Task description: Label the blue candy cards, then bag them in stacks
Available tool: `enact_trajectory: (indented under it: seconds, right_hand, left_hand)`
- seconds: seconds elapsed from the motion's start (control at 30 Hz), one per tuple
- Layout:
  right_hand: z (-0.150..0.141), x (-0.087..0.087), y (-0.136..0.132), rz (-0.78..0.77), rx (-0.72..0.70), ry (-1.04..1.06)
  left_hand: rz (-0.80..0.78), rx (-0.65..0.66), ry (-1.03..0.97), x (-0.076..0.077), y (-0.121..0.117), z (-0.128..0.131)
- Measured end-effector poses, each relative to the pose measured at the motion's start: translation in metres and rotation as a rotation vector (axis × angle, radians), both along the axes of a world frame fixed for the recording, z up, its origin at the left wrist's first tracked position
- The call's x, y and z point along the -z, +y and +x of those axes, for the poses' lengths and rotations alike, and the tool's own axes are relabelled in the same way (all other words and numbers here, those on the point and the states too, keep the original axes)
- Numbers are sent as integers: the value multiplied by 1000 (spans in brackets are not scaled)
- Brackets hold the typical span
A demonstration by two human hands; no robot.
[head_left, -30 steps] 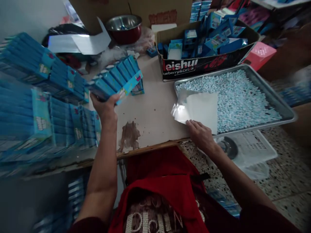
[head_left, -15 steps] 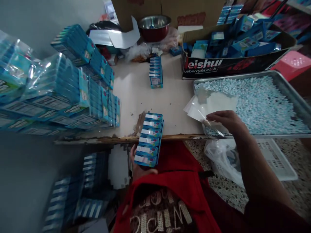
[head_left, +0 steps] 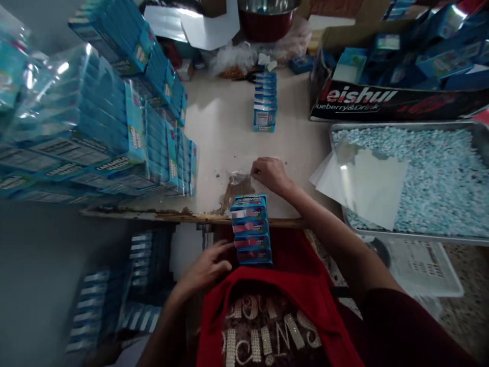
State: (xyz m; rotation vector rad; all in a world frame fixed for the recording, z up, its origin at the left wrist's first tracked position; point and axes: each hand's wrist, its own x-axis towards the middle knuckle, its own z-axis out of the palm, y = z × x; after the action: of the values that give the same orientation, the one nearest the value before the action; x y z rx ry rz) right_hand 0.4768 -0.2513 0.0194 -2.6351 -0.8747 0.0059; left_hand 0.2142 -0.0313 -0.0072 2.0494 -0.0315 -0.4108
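A row of small blue candy boxes (head_left: pixel 252 232) in a display tray stands at the table's front edge, against the red apron. My left hand (head_left: pixel 208 265) is just left of it, fingers apart, holding nothing; its fingertips come near the row's side, and touching cannot be made out. Beyond the row, my right hand (head_left: pixel 270 174) pinches a piece of thin clear plastic (head_left: pixel 240 177), low over the tabletop. Farther back stands another short row of blue boxes (head_left: pixel 265 104). White sheets and clear plastic (head_left: pixel 376 188) lie on the metal tray (head_left: pixel 420 235) of pale blue and white candies.
Plastic-wrapped stacks of blue boxes (head_left: pixel 84 122) fill the table's left side. At the back right is a black carton (head_left: pixel 355 104) of loose blue boxes. A metal bowl (head_left: pixel 267 23) stands at the back. More boxes (head_left: pixel 89 311) sit below on the left, and a white basket (head_left: pixel 424 267) below right.
My right hand has moved left from the sheets on the tray, bringing clear plastic. My left hand has let go of the box row, which now stands more upright against the table edge.
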Motion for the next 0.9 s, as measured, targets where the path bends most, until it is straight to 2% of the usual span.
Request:
enact_trajectory:
  seconds: [0.1,0.13,0.17,0.27,0.37,0.43,0.5,0.63,0.73,0.8,0.9]
  right_hand:
    - [15,13,18,-38,-59,76]
    - [18,14,21,-43,-65,90]
    - [19,13,24,-47,-71,104]
    - [19,10,26,-59,-85,135]
    - [13,11,24,-21,-108,154]
    - [9,17,21,48,-129,196]
    - [7,24,19,131,-133,262]
    - [8,31,13,215,-143,403]
    - [8,27,-1,241,-253,395]
    - [5,21,-14,228,-292,356]
    - [-6,12,-32,48,-213,292]
  left_hand:
    - [113,-295,-306,-36,18,51]
    - [170,-361,-435,-43,18,76]
    - [244,-353,-563,-46,16,102]
    - [508,-96,-748,-39,6,177]
    - [681,120,-682,-24,5,216]
    - [670,223,-612,-18,10,220]
    - [592,251,-567,-15,15,215]
    - [489,90,-555,-11,16,199]
    - [399,-60,-538,-9,12,193]
    - [331,-116,-514,-8,11,191]
    - [344,-43,-573,-8,11,186]
